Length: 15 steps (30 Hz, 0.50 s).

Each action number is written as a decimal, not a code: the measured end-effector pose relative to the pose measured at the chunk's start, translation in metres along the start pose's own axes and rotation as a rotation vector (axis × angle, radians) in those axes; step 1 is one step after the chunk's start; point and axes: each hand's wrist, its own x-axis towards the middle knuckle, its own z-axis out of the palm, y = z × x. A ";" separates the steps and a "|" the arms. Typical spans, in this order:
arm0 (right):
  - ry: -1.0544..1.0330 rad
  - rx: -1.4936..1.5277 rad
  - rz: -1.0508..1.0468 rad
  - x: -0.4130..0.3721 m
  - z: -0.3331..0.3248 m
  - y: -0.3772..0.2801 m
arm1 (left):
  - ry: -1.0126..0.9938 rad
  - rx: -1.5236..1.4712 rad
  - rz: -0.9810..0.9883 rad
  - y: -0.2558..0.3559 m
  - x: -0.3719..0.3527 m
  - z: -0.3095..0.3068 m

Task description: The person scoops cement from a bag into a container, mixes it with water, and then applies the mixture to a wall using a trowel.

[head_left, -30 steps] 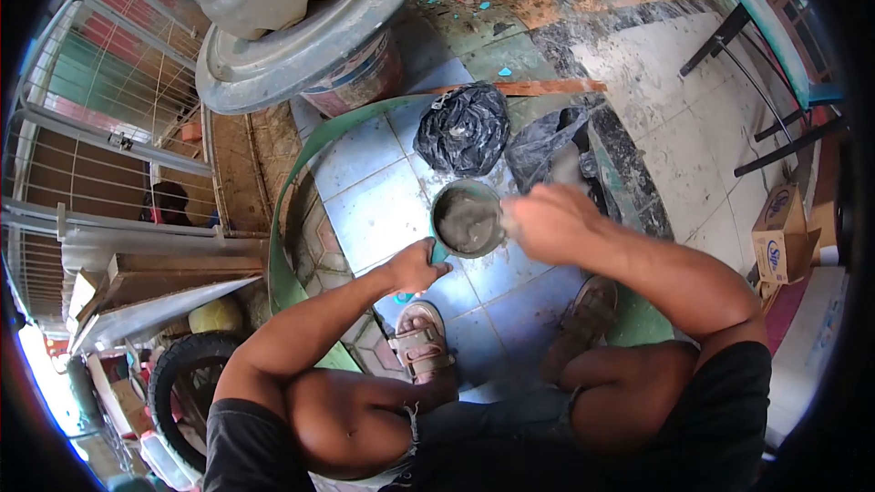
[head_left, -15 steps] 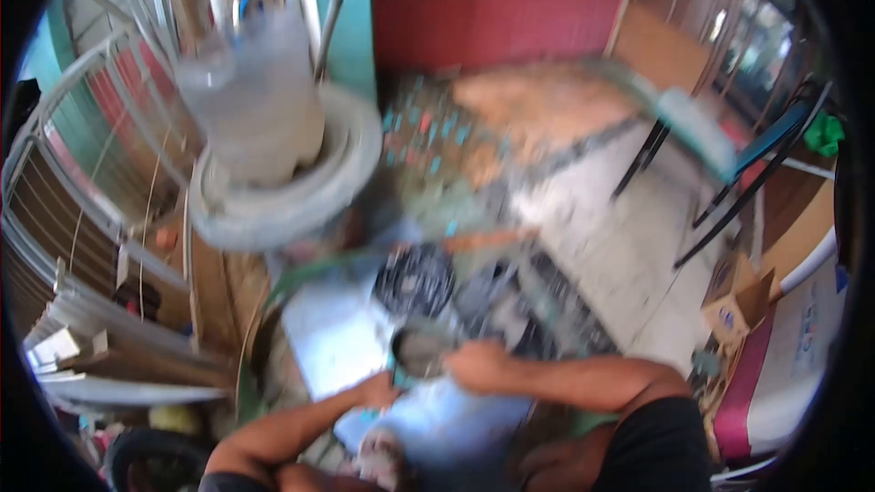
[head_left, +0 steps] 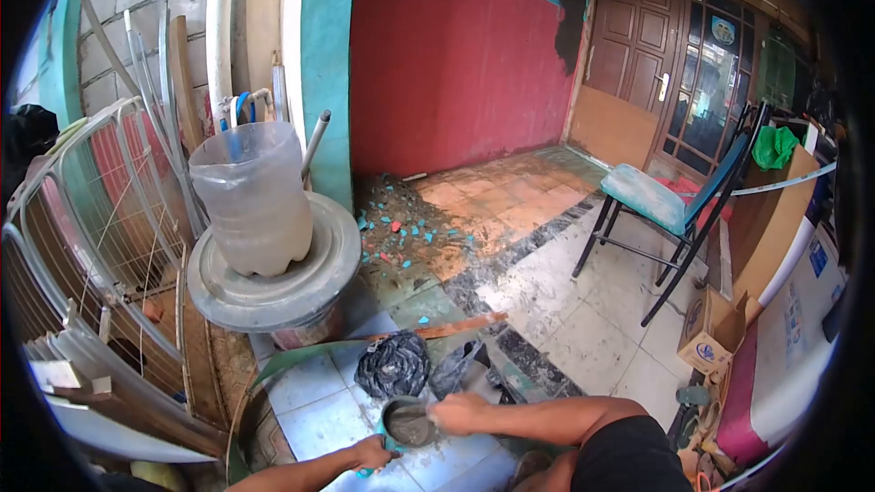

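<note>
A teal dipper [head_left: 386, 435] holding grey wet mix [head_left: 412, 425] is low in the middle of the head view, over the pale tiles. My left hand [head_left: 372, 453] is closed around its handle at the near left. At the dipper's right rim is my right hand [head_left: 458, 415], fingers curled together. Whatever sits in those fingers, if anything, is hidden. Just beyond the dipper lies a bunched black plastic bag [head_left: 392, 365], with another dark plastic piece [head_left: 458, 370] to its right.
At left a cut-off plastic bottle [head_left: 251, 205] of cloudy liquid stands on a round grey lid [head_left: 223, 287]. A white wire rack [head_left: 96, 210] is beside it. Paint chips [head_left: 396, 228] litter the floor by the red wall. A chair [head_left: 649, 196] and cardboard box [head_left: 711, 333] stand right.
The view has tilted upward, so my hands, the dipper and the bags appear lower in the picture. The earlier frame is blurred. Both hands are still at the dipper.
</note>
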 end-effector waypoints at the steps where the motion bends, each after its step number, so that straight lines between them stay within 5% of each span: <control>1: -0.011 -0.034 0.014 0.004 0.019 0.002 | 0.011 -0.028 -0.003 0.006 -0.005 0.000; 2: 0.155 -0.020 -0.097 0.010 0.041 0.005 | 0.026 -0.057 -0.006 0.013 -0.012 -0.001; 6: 0.031 0.006 0.005 0.000 -0.028 -0.005 | 0.005 0.014 -0.047 -0.008 0.000 -0.001; 11: 0.188 -0.115 -0.141 0.011 0.051 0.002 | 0.097 0.031 0.067 0.014 -0.013 0.006; 15: 0.107 -0.130 -0.090 0.015 0.003 0.008 | -0.006 0.138 0.017 -0.007 -0.004 -0.001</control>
